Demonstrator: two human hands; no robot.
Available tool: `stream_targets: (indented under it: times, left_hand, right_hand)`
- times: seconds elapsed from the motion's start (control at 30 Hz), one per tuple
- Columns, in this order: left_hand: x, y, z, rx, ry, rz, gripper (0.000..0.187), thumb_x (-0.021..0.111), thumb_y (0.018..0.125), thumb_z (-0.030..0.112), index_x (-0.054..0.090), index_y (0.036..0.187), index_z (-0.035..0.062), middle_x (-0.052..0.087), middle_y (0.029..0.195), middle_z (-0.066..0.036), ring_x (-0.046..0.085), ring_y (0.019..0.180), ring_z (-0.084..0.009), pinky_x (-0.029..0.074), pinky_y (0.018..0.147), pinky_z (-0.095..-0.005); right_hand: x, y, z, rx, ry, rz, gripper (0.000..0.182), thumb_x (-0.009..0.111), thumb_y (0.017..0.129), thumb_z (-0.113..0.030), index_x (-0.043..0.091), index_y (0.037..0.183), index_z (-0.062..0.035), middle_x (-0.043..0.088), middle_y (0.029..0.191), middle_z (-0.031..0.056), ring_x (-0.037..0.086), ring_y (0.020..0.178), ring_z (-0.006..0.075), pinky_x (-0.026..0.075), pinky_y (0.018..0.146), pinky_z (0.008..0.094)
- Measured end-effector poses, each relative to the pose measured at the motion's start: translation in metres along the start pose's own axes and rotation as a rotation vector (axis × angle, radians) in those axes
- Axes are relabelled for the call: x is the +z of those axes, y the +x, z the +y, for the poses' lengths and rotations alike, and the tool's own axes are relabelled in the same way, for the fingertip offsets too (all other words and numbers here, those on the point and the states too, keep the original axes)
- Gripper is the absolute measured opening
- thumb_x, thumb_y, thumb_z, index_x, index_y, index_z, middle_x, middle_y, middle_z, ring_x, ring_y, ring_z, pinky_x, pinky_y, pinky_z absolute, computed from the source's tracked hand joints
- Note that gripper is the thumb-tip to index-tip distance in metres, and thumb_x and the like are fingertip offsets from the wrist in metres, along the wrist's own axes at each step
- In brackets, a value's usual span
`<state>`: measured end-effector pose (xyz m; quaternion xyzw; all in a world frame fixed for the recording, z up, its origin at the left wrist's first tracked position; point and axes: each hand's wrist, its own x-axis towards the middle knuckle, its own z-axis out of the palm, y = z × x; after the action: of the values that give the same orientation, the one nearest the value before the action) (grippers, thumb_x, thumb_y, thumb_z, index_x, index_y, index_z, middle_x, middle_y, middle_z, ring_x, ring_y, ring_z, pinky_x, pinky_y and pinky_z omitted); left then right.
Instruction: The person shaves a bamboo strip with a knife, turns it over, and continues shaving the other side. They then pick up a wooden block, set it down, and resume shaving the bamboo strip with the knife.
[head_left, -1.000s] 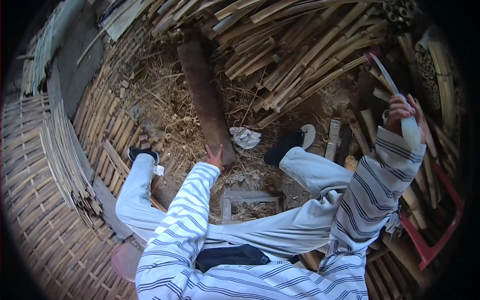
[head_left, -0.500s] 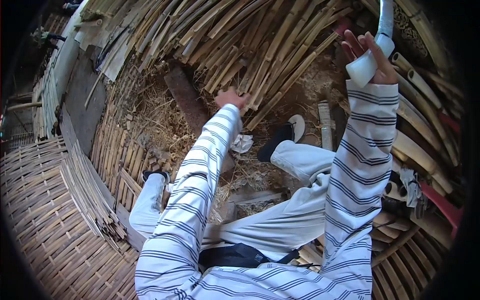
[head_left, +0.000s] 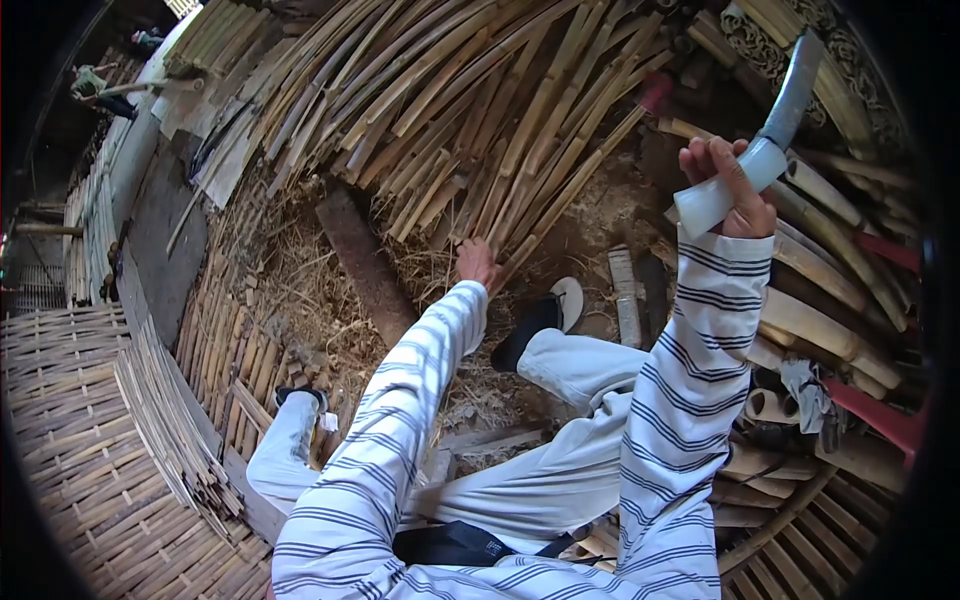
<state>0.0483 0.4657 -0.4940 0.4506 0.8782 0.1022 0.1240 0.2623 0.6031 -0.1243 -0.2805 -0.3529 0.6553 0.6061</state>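
Note:
My left hand (head_left: 478, 263) reaches to the near ends of the split bamboo strips (head_left: 500, 170), its fingers closed at a strip's end; the exact grip is small and partly hidden. Raised at the right is my right hand (head_left: 743, 190), wrapped around the thick white handle of a curved knife (head_left: 795, 88). The knife's grey blade points up and away from me. A dark, flat wooden block (head_left: 362, 262) lies on the straw-littered ground left of my left hand.
Woven bamboo matting (head_left: 70, 430) spreads at the left, with a bundle of thin strips (head_left: 175, 420) on it. Bamboo poles (head_left: 820, 320) and a red plastic piece (head_left: 880, 415) are at the right. Another person (head_left: 92, 82) is at the far upper left.
The view has shifted. My right hand and the knife sit lower, with more of the blade showing. My left hand's fingers have drawn closed at the strip ends.

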Motion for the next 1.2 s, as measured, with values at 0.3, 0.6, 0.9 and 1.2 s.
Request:
stream_targets:
  times: [0.3, 0.6, 0.9, 1.2]
  left_hand:
    - [-0.119, -0.036, 0.003, 0.148, -0.872, 0.144, 0.058, 0.070, 0.068, 0.010, 0.050, 0.122, 0.0007, 0.062, 0.094, -0.017, 0.066, 0.077, -0.0201, 0.055, 0.057, -0.0302]
    - [-0.243, -0.033, 0.015, 0.039, -1.545, -0.521, 0.047, 0.053, 0.079, 0.001, 0.044, 0.125, -0.0050, 0.061, 0.085, -0.008, 0.061, 0.070, -0.0118, 0.057, 0.063, -0.0264]
    - [-0.292, -0.202, -0.015, 0.075, -1.590, -0.400, 0.057, 0.061, 0.074, 0.005, 0.043, 0.127, -0.0035, 0.060, 0.093, -0.008, 0.061, 0.072, -0.0117, 0.054, 0.063, -0.0226]
    - [-0.146, -0.258, -0.069, 0.127, -1.264, -0.216, 0.075, 0.071, 0.079, 0.009, 0.028, 0.140, 0.0105, 0.051, 0.117, -0.010, 0.052, 0.102, -0.0222, 0.046, 0.084, -0.0316]
  right_hand:
    - [-0.016, 0.004, -0.003, 0.022, -0.042, 0.055, 0.023, 0.068, 0.078, 0.005, 0.054, 0.096, -0.0027, 0.063, 0.087, 0.0140, 0.067, 0.082, 0.0260, 0.058, 0.078, 0.0398]
    - [-0.029, 0.012, 0.031, 0.088, -0.132, 0.120, 0.033, 0.072, 0.074, 0.004, 0.047, 0.093, -0.0061, 0.064, 0.087, 0.0157, 0.068, 0.079, 0.0274, 0.059, 0.067, 0.0355]
    - [-0.007, -0.007, 0.101, 0.589, -0.026, -0.020, 0.031, 0.071, 0.083, -0.017, 0.054, 0.104, -0.0016, 0.060, 0.092, 0.0090, 0.061, 0.077, 0.0195, 0.056, 0.064, 0.0401]
    - [0.035, -0.059, 0.210, 0.561, 0.182, -0.451, 0.033, 0.072, 0.082, -0.028, 0.055, 0.099, -0.0050, 0.063, 0.089, 0.0058, 0.063, 0.086, 0.0209, 0.053, 0.076, 0.0334]
